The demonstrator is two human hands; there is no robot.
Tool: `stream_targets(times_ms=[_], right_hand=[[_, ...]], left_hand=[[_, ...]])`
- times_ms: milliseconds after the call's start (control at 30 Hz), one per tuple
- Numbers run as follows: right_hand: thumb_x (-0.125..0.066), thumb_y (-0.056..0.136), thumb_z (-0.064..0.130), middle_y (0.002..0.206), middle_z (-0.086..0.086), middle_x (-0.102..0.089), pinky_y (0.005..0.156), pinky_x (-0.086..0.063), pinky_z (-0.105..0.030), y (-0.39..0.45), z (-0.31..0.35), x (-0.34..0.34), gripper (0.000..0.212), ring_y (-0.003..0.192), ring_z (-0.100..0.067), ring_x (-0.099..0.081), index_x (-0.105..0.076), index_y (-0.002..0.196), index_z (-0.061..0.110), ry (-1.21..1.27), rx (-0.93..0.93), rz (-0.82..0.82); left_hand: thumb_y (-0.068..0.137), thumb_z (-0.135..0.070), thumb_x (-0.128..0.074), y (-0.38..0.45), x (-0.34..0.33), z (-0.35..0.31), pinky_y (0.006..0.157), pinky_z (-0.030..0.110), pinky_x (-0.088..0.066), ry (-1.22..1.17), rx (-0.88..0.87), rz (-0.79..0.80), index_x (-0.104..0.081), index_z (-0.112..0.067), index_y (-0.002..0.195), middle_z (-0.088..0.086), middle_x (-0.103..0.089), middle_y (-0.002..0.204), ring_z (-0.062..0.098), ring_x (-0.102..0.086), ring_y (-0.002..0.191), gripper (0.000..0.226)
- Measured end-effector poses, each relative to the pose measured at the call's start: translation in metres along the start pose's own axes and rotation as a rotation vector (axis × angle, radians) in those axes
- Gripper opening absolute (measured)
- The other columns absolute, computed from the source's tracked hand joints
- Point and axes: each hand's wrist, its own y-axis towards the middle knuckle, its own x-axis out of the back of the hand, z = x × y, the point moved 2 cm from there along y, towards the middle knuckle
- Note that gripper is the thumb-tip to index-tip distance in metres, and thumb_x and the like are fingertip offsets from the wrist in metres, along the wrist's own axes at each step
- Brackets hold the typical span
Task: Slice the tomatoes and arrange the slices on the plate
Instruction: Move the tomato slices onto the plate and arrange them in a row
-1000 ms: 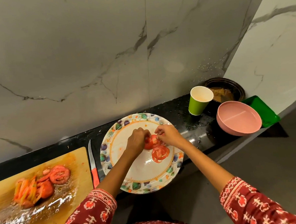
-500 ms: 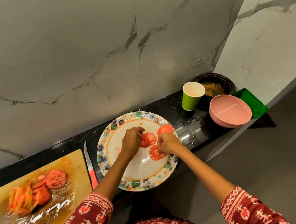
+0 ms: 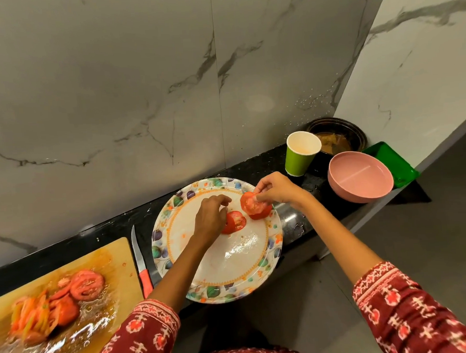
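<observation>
— Fingers of the right hand pinched the top edge of a tomato slice at the far right rim of the plate. Did you see that?

— Yes. That slice sat tilted on another slice under it. What was the left hand doing?

— It was curled, with its fingertips on a third slice near the middle of the plate. I could not tell if it held that slice or only touched it.

— Where was the plate?

— On the black desk, with its near edge hanging out past the desk.

— And the rest of the tomato?

— More cut tomato pieces lay in a wet heap on the wooden board, far to the left. A knife with a red handle lay between the board and the plate.

— What stood on the right?

— A green paper cup, a pink bowl, a dark bowl behind them, and a green tray at the end.
</observation>
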Motion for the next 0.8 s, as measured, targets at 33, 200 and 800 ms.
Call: stream_targets(times_ms=[33,200,800], right_hand=[[-0.075,0.076,0.006,0.069,0.001,-0.062,0.060,-0.051,-0.021,0.005,-0.002,-0.003,0.009,0.066,-0.009,-0.059,-0.070,0.084,0.005,-0.016,-0.011,-0.016],[-0.067,0.081,0.003,0.087,-0.014,-0.071,0.083,-0.056,-0.039,0.016,-0.020,-0.012,0.008,0.079,-0.024,-0.068,-0.073,0.085,0.005,-0.159,-0.067,-0.157],[-0.069,0.075,0.003,0.064,-0.003,-0.063,0.073,-0.058,-0.032,0.012,-0.041,-0.002,0.024,0.071,-0.020,-0.067,-0.060,0.056,0.014,-0.111,-0.182,-0.140]], left_hand=[[0.092,-0.013,-0.054,0.001,-0.001,-0.002,0.094,0.031,-0.048,0.005,-0.003,0.003,-0.060,-0.015,0.120,0.005,-0.061,0.121,0.020,-0.055,0.108,0.028],[0.088,-0.022,-0.061,0.003,-0.012,-0.019,0.089,0.028,-0.048,0.036,-0.043,0.077,-0.060,-0.016,0.120,0.005,-0.063,0.118,0.018,-0.055,0.105,0.032],[0.078,-0.045,-0.069,0.016,-0.042,-0.036,0.101,0.038,-0.034,0.256,-0.038,0.169,-0.046,-0.025,0.132,0.003,-0.056,0.130,0.022,-0.050,0.118,0.062]])
